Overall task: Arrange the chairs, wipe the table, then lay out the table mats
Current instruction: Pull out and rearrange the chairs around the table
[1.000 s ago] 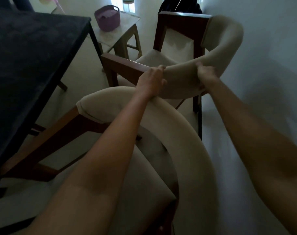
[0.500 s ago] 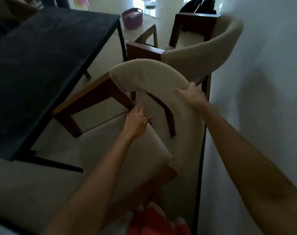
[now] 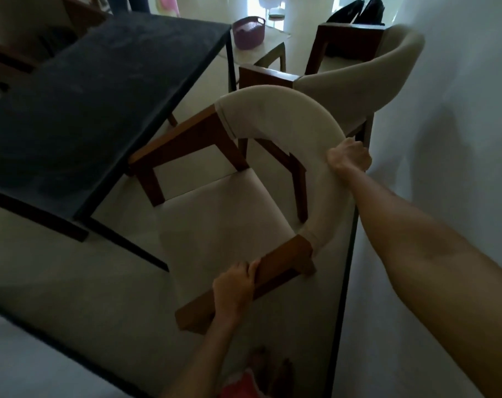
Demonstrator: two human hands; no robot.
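Chairs, two clearly in view, taking the dark table point(image 3: 100, 90) as landmark. Near chair point(image 3: 215, 219): one, standing just off the table's long side, its far arm reaching under the table edge. Curved cream upholstered backrest, pale seat pad, reddish-brown wooden arms and legs. Far chair point(image 3: 356, 79): one, same make, beyond the near chair and past the table's far corner, close against the pale wall point(image 3: 459, 139); its backrest sits just behind the near chair's. Brown wooden parts at the table's far long side may be further chairs; too dark to tell.

Hands, two, both on the near chair. Left hand point(image 3: 235, 291): fingers wrapped over the wooden arm on the side away from the table. Right hand point(image 3: 348, 158): fingers curled tightly around the padded backrest, on the wall side.

Table: one, black matte top, thin dark legs.

Side table point(image 3: 272, 50): one, pale, past the dark table's far corner. Purple basket point(image 3: 248, 33): one, standing on the side table.
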